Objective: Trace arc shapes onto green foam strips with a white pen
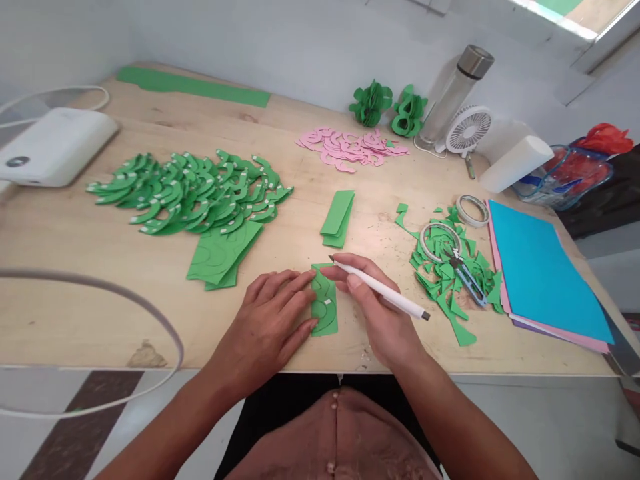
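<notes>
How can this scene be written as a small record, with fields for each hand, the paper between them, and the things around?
Left hand: resting at the left edge of a green strip
Right hand: holding a white pen, dark tip near the strip's far edge
Strip marks: drawn curves, small white patch
Left side: pile of green cut pieces
Beyond: folded green paper, pink pieces
Right side: blue-handled snips on green scraps

Bright, even light here, glare whitening the window [593, 15] top right, shadows soft, wide-angle stretch tilting the bottle [445, 100] outward!
</notes>
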`<state>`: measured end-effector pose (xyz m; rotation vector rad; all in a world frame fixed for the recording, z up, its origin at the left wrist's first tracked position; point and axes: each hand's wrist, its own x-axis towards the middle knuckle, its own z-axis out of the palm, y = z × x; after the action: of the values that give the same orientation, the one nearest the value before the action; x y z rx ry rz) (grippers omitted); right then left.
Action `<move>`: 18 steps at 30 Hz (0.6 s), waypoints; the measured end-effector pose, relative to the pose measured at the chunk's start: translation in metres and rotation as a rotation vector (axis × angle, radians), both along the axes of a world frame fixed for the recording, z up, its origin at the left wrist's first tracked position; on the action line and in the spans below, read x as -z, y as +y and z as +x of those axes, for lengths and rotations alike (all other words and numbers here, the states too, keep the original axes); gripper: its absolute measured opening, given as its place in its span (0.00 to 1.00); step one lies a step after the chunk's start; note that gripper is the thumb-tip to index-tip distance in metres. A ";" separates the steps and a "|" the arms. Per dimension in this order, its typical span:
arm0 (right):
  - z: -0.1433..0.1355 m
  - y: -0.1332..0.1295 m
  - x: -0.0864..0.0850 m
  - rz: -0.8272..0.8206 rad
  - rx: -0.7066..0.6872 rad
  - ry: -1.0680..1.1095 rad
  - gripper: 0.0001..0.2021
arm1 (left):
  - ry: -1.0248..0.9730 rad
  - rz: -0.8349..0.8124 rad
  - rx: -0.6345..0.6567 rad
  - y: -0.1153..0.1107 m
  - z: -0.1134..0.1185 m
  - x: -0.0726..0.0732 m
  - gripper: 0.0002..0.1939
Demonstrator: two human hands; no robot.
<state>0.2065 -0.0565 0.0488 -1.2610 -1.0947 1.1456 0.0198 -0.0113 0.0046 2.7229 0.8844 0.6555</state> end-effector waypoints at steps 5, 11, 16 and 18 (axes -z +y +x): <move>-0.002 0.011 -0.005 -0.058 -0.043 0.118 0.13 | 0.019 -0.007 0.002 0.000 0.001 -0.002 0.11; -0.003 0.016 -0.011 -0.102 -0.072 0.148 0.12 | 0.031 -0.015 0.010 -0.001 0.000 -0.003 0.11; -0.003 0.018 -0.016 -0.123 -0.072 0.116 0.12 | 0.026 -0.023 0.008 -0.001 0.000 -0.002 0.11; -0.005 0.017 -0.017 -0.120 -0.068 0.121 0.12 | 0.029 -0.029 0.007 -0.001 0.000 -0.003 0.10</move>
<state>0.2016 -0.0394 0.0662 -1.2373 -0.9970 1.3387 0.0202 -0.0119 0.0074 2.7153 0.8835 0.5991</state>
